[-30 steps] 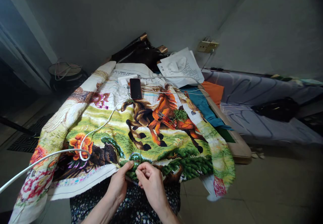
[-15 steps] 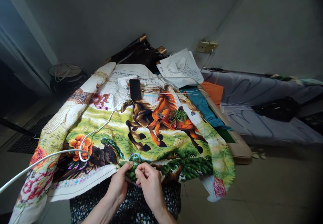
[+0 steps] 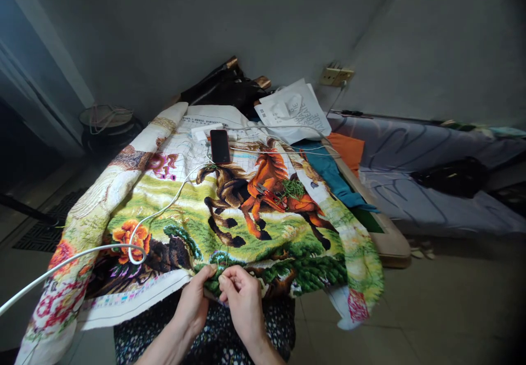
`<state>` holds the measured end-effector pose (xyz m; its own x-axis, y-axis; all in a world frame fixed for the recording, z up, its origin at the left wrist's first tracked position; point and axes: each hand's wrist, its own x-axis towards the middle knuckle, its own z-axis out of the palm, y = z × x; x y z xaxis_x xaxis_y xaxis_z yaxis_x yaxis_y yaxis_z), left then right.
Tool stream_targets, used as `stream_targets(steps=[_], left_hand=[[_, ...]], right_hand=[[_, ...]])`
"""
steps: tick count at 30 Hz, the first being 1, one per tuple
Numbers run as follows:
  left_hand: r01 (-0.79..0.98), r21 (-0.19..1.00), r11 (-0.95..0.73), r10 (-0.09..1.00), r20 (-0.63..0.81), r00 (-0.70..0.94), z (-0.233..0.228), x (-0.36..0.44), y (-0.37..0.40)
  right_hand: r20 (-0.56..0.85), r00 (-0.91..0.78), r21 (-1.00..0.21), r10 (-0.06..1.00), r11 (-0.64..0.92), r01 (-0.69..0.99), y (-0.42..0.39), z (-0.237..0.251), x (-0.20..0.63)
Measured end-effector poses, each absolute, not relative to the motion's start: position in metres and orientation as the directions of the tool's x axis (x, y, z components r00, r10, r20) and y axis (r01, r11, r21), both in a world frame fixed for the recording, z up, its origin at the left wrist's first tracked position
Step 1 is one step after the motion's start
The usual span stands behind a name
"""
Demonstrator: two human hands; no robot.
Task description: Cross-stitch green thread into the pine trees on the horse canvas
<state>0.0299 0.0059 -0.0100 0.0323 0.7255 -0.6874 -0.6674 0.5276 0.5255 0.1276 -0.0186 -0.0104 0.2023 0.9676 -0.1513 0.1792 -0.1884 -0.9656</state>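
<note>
A large cross-stitch cloth with running horses lies spread out before me. My left hand pinches its near edge, thumb on top by the green stitched part. My right hand is right beside it with fingers curled together at the same edge; a needle or thread between them is too small to make out. Red-handled scissors and a tangle of green thread rest on the horse picture, farther away.
A dark phone lies at the cloth's far end, near a white charger block. A white cable loops across the left side. A white printed bag, teal and orange fabric, a grey bed and a wall socket are at right.
Both hands have stayed at the cloth's near edge, with only small finger shifts. The view has moved very slightly.
</note>
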Motion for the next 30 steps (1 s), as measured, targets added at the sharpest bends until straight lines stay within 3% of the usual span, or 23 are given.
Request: stream_targets(steps=[12, 23, 27, 30], left_hand=[[-0.683, 0.491, 0.541, 0.719, -0.692, 0.072, -0.012, 0.031, 0.006], [-0.596, 0.589, 0.546, 0.765, -0.641, 0.067, -0.012, 0.03, 0.003], [-0.601, 0.603, 0.525, 0.761, -0.649, 0.012, -0.003, 0.031, 0.002], [-0.603, 0.616, 0.507, 0.769, -0.639, -0.006, 0.002, 0.031, 0.002]], right_hand=[[-0.193, 0.168, -0.964, 0.967, -0.219, 0.153, -0.017, -0.006, 0.131], [-0.179, 0.161, -0.961, 0.971, -0.208, 0.183, -0.005, -0.002, 0.137], [0.078, 0.138, -0.892, 0.987, 0.007, 0.451, 0.002, 0.008, 0.142], [0.218, -0.003, -0.77, 0.976, 0.174, 0.614, 0.009, 0.023, 0.147]])
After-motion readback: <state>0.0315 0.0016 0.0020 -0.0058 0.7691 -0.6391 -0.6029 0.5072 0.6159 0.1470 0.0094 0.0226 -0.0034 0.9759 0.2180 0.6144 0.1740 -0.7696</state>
